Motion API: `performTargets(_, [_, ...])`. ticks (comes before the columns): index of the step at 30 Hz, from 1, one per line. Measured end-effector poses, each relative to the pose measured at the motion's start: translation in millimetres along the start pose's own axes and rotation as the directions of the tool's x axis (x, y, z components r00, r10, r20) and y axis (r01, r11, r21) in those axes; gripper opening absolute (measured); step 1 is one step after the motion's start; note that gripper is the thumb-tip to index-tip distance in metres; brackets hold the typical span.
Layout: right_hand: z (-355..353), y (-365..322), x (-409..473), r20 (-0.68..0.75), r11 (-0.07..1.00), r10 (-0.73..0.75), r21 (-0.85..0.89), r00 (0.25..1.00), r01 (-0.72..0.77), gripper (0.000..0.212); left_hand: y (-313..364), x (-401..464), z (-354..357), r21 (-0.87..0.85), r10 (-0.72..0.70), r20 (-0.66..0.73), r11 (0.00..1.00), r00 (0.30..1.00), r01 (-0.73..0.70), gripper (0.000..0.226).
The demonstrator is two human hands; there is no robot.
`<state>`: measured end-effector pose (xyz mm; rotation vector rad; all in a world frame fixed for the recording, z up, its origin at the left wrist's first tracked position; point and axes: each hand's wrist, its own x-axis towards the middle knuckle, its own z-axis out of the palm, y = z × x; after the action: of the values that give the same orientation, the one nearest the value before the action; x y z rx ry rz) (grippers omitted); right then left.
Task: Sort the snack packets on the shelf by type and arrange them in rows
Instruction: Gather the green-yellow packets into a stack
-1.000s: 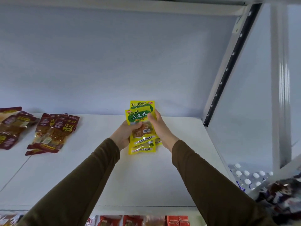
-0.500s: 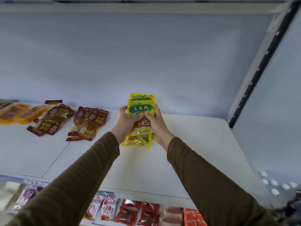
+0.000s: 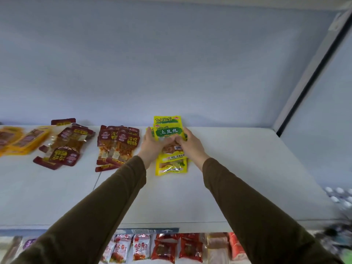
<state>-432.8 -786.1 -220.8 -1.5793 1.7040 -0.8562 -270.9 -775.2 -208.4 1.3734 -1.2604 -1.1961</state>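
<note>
On the white shelf, from the left, lie orange packets, then dark red packets. Right of these, the left hand and right hand both grip the overlapping yellow packets, fingers curled round their edges.
</note>
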Motion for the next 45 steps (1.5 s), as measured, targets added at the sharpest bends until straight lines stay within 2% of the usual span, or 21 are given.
performTargets(2, [-1,-2,-1,-0.006,1.000,-0.008,-0.022,1.000,0.008,0.071,-1,0,-4,-0.049,0.010,0.029,0.999,1.000,-0.008,0.110])
performTargets(5, [0,-3,-5,0.004,1.000,-0.012,-0.024,1.000,0.012,0.067,-2,1,-6,-0.094,0.038,0.050,0.995,0.998,-0.033,0.061])
performTargets(7, [1,-3,-9,-0.006,0.999,-0.027,-0.022,1.000,0.027,0.060,-1,-3,-4,-0.116,0.072,0.049,0.991,0.996,-0.066,0.051])
performTargets(9, [2,-2,-15,-0.025,0.999,-0.045,-0.009,0.999,0.045,0.051,-2,-5,-2,-0.118,0.073,0.063,0.991,0.995,-0.065,0.056])
performTargets(11, [3,-1,-20,-0.024,0.999,-0.046,0.003,0.999,0.046,0.051,-7,-7,0,-0.112,0.073,0.087,0.992,0.994,-0.063,0.063])
performTargets(16, [-2,9,-25,-0.074,0.999,0.009,-0.032,0.997,-0.012,0.052,-8,-13,15,0.024,-0.003,0.115,1.000,0.993,0.000,0.124])
performTargets(18, [-10,17,-24,-0.107,0.994,0.036,-0.103,0.994,-0.047,0.050,-6,-12,19,0.011,-0.037,0.134,0.999,0.990,0.036,0.136])
performTargets(19, [-14,20,-23,-0.121,0.988,0.046,-0.139,0.992,-0.063,0.050,-7,-10,22,0.044,-0.039,0.137,0.999,0.990,0.033,0.136])
performTargets(22, [-24,26,-22,-0.157,0.973,0.069,-0.205,0.985,-0.101,0.051,-14,-7,29,0.319,-0.011,0.082,0.948,0.997,-0.015,0.123])
performTargets(24, [-27,28,-22,-0.168,0.969,0.072,-0.222,0.983,-0.108,0.051,-14,-7,34,0.379,-0.012,0.042,0.925,0.999,-0.005,0.120])
performTargets(27, [-30,30,-22,-0.176,0.977,0.069,-0.186,0.982,-0.102,0.049,-12,-10,36,0.355,-0.016,0.012,0.935,1.000,0.011,0.120])
performTargets(39, [-31,16,-42,-0.139,0.989,-0.001,-0.146,0.990,-0.020,0.056,-5,-26,20,0.197,-0.023,0.062,0.980,0.998,0.010,0.116])
performTargets(43, [-28,8,-53,-0.147,0.975,-0.047,-0.223,0.988,0.013,0.057,-2,-34,16,0.192,-0.013,0.064,0.981,0.998,0.001,0.111])
performTargets(45, [-25,-1,-59,-0.151,0.949,-0.123,-0.305,0.981,0.072,0.058,0,-38,11,0.270,0.050,0.059,0.961,0.997,-0.064,0.103])
